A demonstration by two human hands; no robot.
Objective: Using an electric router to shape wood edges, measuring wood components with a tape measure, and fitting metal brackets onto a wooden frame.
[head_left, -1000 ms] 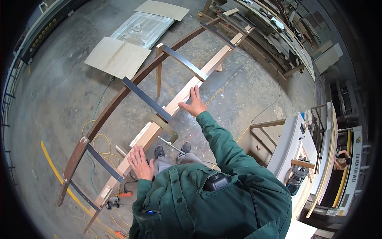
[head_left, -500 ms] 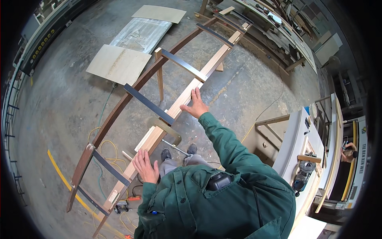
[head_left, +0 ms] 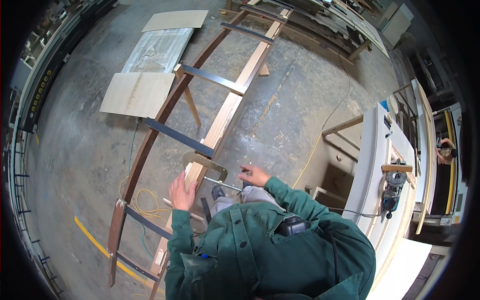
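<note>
Left of centre in the head view, see long pale wooden rail [head_left: 224, 115], slanting from upper right to lower left, beside bare left hand [head_left: 183, 192], with straight fingers and wide grip; cannot confirm contact. Nearer bare right hand [head_left: 254, 176], loosely bent with parted, seemingly empty fingers, note olive C-shaped metal clamp [head_left: 215, 166] just leftward, with silver screw [head_left: 227, 186] pointing lower right.

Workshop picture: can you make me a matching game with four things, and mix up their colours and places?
Things:
1. Jacket
2. Left hand
3. Power tool
4. Floor stripe

Colours and places:
A. On the bench
B. Yellow
C. Green
D. By the light wooden beam

Right pairs: 1-C, 2-D, 3-A, 4-B
</note>
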